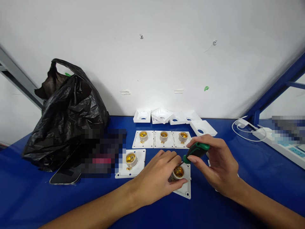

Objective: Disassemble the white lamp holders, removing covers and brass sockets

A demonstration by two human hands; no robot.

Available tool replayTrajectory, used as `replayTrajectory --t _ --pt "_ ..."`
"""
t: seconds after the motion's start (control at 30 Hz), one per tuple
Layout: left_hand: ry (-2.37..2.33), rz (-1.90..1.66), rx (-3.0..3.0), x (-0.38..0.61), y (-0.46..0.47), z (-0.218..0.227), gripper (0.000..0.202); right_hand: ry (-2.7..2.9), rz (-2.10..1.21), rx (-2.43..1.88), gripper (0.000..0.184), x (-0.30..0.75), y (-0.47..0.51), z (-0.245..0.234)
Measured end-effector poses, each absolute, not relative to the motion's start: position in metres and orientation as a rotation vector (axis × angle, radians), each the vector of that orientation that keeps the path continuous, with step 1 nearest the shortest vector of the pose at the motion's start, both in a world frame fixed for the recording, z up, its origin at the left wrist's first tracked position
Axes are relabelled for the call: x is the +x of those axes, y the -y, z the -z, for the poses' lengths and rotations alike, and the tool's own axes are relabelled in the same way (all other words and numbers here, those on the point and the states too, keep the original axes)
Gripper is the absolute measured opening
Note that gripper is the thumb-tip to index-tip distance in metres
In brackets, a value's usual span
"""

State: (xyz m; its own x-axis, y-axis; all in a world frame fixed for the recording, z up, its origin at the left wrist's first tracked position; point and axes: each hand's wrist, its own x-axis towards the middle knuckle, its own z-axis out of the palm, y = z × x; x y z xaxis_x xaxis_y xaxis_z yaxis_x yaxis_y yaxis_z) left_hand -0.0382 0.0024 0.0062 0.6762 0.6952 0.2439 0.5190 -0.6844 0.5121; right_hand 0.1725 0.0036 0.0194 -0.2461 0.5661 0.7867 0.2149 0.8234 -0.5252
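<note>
Lamp socket [178, 172] and white plate [187, 184] are sitting on the blue table [209, 211] toward five o'clock, with the left hand [159, 175] covering part of both. That hand is curling its fingers and thumb around the socket; exactly where they are pressing is hard to see. The right hand [216, 162] is pinching a screwdriver [198, 150] by its green-and-black handle, and its tip is lying hidden beside the left fingers. Toward eight o'clock, coarse pixels are masking a dark thing [105, 152] beside the phone [68, 172]. Toward three o'clock, a power strip [278, 145] is running out of view.
</note>
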Motion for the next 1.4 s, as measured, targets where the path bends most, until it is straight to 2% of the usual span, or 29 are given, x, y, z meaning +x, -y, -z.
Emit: replayTrajectory --t 0.8,1.2,1.4 --pt "-0.948 -0.624 2.533 -0.0379 -0.0017 -0.0081 0.031 1.781 -0.418 -0.498 0.064 0.1716 -0.0024 -0.0159" --pt "-0.932 -0.621 2.503 -0.0383 -0.0023 -0.0064 0.03 1.872 -0.643 -0.604 0.052 0.1761 -0.0016 -0.0245" --pt "-0.948 -0.615 2.517 -0.0378 -0.0022 -0.0057 0.03 1.821 -0.545 -0.753 0.048 0.1732 -0.0027 -0.0236"
